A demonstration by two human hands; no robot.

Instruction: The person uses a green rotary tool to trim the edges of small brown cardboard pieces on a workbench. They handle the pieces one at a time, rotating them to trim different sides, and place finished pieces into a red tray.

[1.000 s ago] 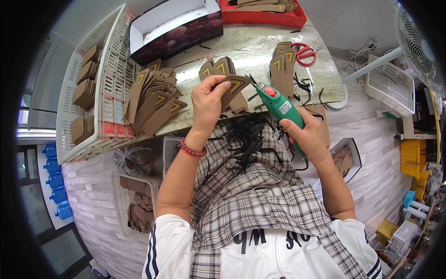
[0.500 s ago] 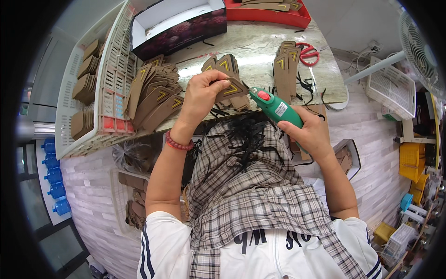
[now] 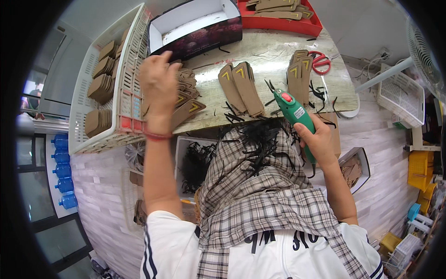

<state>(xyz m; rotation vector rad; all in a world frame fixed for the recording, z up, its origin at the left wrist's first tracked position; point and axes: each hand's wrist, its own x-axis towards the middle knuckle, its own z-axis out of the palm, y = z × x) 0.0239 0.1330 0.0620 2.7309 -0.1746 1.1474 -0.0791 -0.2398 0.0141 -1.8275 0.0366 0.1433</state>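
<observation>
My right hand (image 3: 319, 139) is wrapped round green electric scissors (image 3: 292, 109) with a red button, their blades pointing up and away over the table's near edge. My left hand (image 3: 160, 90), blurred by motion, is over a pile of brown strap-like pieces (image 3: 189, 108) with yellow chevrons, beside the white crate. Whether its fingers hold anything cannot be made out. In the middle of the table lies a small group of the same brown pieces (image 3: 242, 88). Another stack of brown pieces (image 3: 297, 81) lies farther right. Black trimmings (image 3: 260, 139) cover my plaid apron.
A white plastic crate (image 3: 127, 100) with brown pieces stands at left. Behind are a dark flower-printed box (image 3: 204, 37) and a red tray (image 3: 278, 23). Red-handled scissors (image 3: 320, 63) lie at right. Below the table, a white bin (image 3: 179, 156) holds black scraps.
My left hand has moved left, from the brown piece at the cutter's tip to the pile by the crate. The electric scissors have swung slightly more upright. The whole view has shifted.
</observation>
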